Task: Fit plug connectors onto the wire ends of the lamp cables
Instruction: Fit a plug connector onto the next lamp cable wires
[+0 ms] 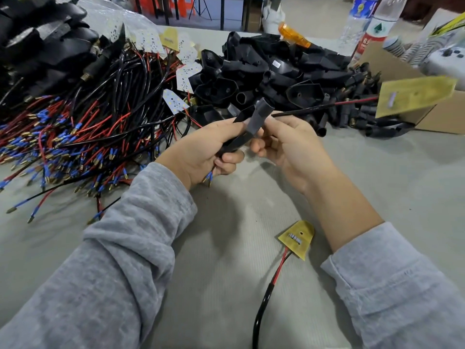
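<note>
My left hand (201, 152) grips a black plug connector (256, 117) together with a lamp cable; the cable's blue-sleeved, brass-tipped wire ends (209, 178) stick out below the palm. My right hand (289, 144) pinches the same connector from the right. A black cable (314, 110) runs from the connector to the right, ending in red wire and a blurred yellow circuit board (415, 96) in the air. A second cable with a yellow board (298, 238) lies on the table between my forearms.
A tangle of black cables with red wires and blue-sleeved tips (75, 142) fills the left. Black plastic housings (264, 71) are heaped at the back centre. A cardboard box (442, 117) and bottles (359, 21) stand at the right.
</note>
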Tool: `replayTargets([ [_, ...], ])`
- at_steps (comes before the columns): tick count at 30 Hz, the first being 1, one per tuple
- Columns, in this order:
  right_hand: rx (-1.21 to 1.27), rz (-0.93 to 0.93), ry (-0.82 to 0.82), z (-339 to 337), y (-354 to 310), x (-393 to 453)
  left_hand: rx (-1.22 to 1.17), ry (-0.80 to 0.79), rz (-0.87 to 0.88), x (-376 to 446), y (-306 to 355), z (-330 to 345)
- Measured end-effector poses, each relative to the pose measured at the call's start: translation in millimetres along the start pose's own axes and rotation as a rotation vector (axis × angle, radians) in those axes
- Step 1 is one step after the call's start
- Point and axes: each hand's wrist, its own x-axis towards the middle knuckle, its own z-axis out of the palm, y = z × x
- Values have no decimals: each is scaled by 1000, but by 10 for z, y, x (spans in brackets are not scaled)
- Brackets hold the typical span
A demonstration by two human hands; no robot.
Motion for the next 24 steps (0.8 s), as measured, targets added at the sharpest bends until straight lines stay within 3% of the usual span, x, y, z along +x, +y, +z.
replayTargets([
  [6,307,48,140,20,10,51,-43,-36,5,-6,12,-35],
  [10,145,65,-11,43,22,8,5,-48,43,18,2,-17],
  [13,94,47,-19,73,25,-7,11,-31,42,22,5,-19],
  [19,241,-1,121,108,42,0,86,182,138,62,8,74],
  [24,180,43,105,81,58,21,225,267,275,96,-56,145],
])
